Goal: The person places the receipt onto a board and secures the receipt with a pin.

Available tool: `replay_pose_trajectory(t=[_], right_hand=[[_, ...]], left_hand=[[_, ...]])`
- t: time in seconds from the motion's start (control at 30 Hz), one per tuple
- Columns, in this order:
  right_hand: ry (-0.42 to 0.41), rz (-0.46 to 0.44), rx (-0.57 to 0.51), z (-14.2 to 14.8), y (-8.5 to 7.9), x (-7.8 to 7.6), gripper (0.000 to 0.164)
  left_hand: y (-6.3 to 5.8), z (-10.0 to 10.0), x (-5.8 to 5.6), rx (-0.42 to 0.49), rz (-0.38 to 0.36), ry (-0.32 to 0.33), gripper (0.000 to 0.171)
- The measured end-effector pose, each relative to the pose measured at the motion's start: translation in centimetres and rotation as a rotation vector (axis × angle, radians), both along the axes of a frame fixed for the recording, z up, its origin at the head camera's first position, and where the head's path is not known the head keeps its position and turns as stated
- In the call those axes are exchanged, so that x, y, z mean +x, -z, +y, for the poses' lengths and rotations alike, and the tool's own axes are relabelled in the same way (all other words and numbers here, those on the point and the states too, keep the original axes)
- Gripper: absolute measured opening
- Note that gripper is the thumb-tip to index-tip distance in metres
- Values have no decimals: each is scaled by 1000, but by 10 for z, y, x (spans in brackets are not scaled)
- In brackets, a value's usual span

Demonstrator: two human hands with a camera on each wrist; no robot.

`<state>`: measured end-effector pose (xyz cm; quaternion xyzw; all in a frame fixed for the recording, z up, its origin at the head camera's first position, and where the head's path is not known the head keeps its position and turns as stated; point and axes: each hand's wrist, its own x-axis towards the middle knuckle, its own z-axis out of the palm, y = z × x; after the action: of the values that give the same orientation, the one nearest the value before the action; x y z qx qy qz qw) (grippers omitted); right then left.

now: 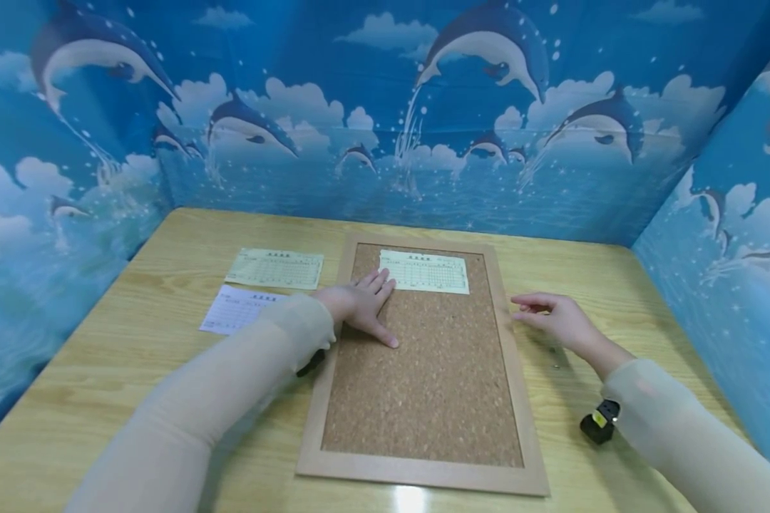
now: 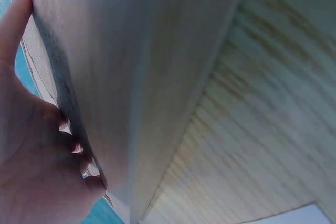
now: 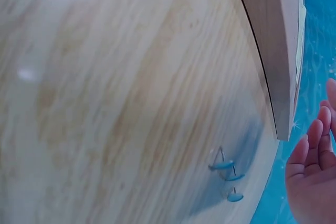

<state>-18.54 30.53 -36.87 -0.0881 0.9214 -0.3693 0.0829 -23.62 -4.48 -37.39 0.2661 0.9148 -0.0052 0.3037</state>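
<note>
My left hand (image 1: 362,305) rests on a wood-framed cork board (image 1: 423,385), fingers spread. Its fingertips touch the left edge of a pale yellow-green printed form (image 1: 426,272) lying across the board's upper part. In the left wrist view, the thumb (image 2: 14,22) reaches over the cork. Just off the frame's right side hovers my right hand (image 1: 561,324), fingers loosely bent and nothing visible between them. Below it on the table, the right wrist view shows three blue-headed thumbtacks (image 3: 233,177), heads down with their pins up.
Left of the board lie a pale green form (image 1: 274,269) and a lilac form (image 1: 231,310), the latter partly behind my left sleeve. All rest on a light wood-grain table (image 1: 122,370). Dolphin-printed curtains (image 1: 385,107) stand at the back and sides.
</note>
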Motion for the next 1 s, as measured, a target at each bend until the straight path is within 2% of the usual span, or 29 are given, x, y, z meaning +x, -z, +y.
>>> replay_pose_trajectory(t=[0.2, 0.43, 0.73, 1.0], right_hand=[[25, -3, 21, 9, -1, 2, 47], [60, -43, 28, 20, -3, 7, 55], [86, -61, 24, 31, -8, 10, 54], [132, -90, 24, 46, -3, 17, 56]], left_hand=[[0, 1, 0, -14, 4, 1, 123], [-8, 1, 7, 5, 9, -4, 120], [-8, 0, 5, 13, 6, -2, 121], [1, 1, -1, -14, -1, -3, 123]])
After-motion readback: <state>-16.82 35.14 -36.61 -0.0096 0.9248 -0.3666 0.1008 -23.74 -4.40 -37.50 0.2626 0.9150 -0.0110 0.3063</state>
